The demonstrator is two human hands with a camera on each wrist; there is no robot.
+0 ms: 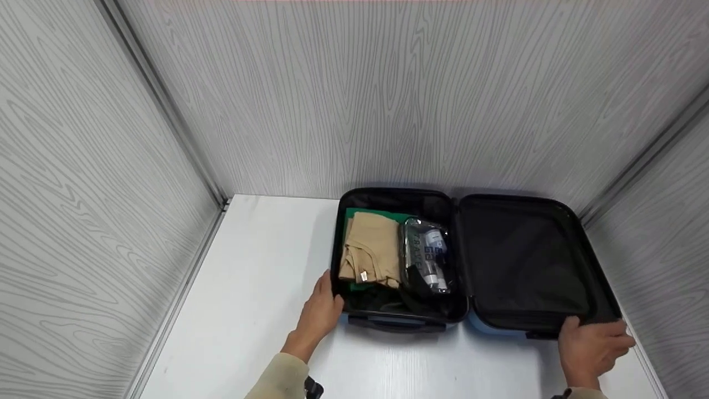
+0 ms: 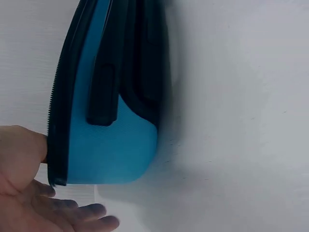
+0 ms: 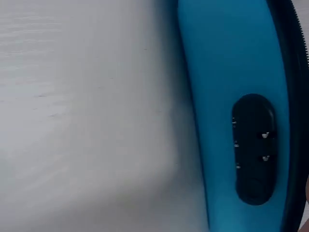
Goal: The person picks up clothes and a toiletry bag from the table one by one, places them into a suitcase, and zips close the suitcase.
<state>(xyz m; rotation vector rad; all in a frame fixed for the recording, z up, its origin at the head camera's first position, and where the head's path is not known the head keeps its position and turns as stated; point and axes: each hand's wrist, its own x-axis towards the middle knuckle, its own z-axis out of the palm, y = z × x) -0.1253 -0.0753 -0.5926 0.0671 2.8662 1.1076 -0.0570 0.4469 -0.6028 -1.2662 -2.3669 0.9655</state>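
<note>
Head view shows a suitcase point(image 1: 523, 266) lying open on the white bench point(image 1: 266, 249), close to the wood-grained back wall point(image 1: 354, 100), its two halves side by side. The left hand point(image 1: 318, 310) is at the near left corner of the packed half; in the left wrist view its thumb passes behind the zipped rim, while the other fingers stretch out, spread apart, outside the blue shell. The right hand point(image 1: 594, 344) touches the near right corner of the other half, thumb on the rim, fingers bent beyond the edge; whether they clamp it I cannot tell. In the packed half, a folded tan garment point(image 1: 376, 244) lies on green cloth point(image 1: 401, 216), with a clear pouch point(image 1: 414, 244) marked TRAVEL just to its right, small bottles point(image 1: 435, 241) inside. A black handle point(image 1: 396, 327) runs along that half's near side, and right wrist view shows an oval black lock point(image 3: 255, 150) on the blue shell
</note>
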